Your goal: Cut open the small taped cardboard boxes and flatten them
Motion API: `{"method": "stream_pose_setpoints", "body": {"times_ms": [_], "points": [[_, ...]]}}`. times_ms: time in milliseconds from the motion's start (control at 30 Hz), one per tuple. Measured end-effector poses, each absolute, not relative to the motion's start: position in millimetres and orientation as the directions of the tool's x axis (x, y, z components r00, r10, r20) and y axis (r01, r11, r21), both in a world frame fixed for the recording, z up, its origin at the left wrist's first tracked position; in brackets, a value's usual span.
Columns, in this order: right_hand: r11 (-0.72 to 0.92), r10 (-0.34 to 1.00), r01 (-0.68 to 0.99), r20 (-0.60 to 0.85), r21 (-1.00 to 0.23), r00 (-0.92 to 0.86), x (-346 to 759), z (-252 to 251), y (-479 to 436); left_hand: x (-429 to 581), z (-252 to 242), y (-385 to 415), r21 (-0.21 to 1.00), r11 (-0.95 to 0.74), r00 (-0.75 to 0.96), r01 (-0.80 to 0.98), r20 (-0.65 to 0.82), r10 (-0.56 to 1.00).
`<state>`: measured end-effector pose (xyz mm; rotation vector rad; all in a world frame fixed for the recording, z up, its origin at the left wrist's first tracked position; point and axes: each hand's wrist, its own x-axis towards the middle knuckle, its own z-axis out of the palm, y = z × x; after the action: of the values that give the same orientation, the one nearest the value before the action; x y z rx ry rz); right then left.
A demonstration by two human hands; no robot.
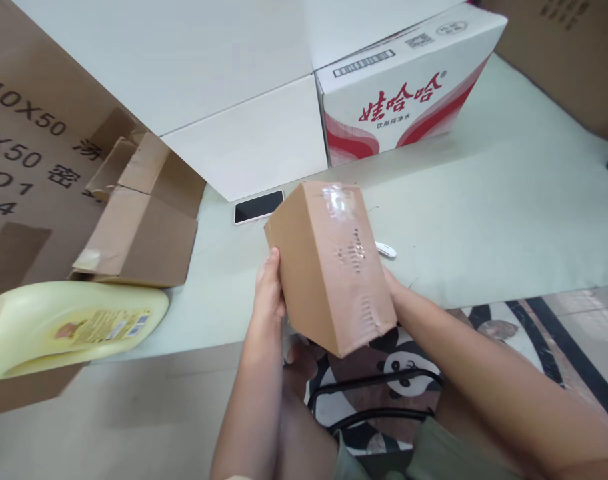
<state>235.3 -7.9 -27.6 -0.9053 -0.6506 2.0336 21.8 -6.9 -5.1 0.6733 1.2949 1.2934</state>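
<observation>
A small brown cardboard box (329, 263), sealed with clear tape, is held up tilted between both my hands above the front edge of a pale table (484, 220). My left hand (268, 287) presses its left side, thumb on the front face. My right hand (391, 283) supports the right side and is mostly hidden behind the box. A perforated strip runs down the box's taped face.
A phone (259, 206) lies face up behind the box, and a small white object (386, 250) beside it. White cartons (409, 80) stand at the back. An open brown box (139, 227) and a yellow bottle (69, 327) lie on the left. A panda-print stool (384, 380) is below.
</observation>
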Motion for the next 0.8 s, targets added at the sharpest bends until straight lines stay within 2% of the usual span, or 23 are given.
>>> {"method": "stream_pose_setpoints", "body": {"times_ms": [133, 333, 433, 667, 800], "points": [[-0.524, 0.846, -0.528, -0.336, -0.668, -0.415, 235, -19, -6, 16, -6, -1, 0.901, 0.2, -0.343, -0.385, -0.341, 0.875], [-0.374, 0.88, -0.571, -0.087, -0.731, -0.466, 243, -12, -5, 10, -3, 2, 0.872, 0.087, -0.396, -0.482, -0.306, 0.866], [-0.378, 0.87, -0.511, -0.106, -0.772, -0.482, 244, -16, -7, 9, 2, 1, 0.852, 0.078, -0.398, -0.518, -0.321, 0.859], [-0.444, 0.799, -0.486, -0.087, -0.753, -0.595, 241, -20, -15, 13, -4, -9, 0.834, 0.215, -0.188, -0.508, -0.351, 0.917], [-0.465, 0.804, -0.48, -0.128, -0.744, -0.58, 243, -21, -14, 20, -10, -8, 0.866, 0.189, -0.236, -0.462, -0.326, 0.916]]}}
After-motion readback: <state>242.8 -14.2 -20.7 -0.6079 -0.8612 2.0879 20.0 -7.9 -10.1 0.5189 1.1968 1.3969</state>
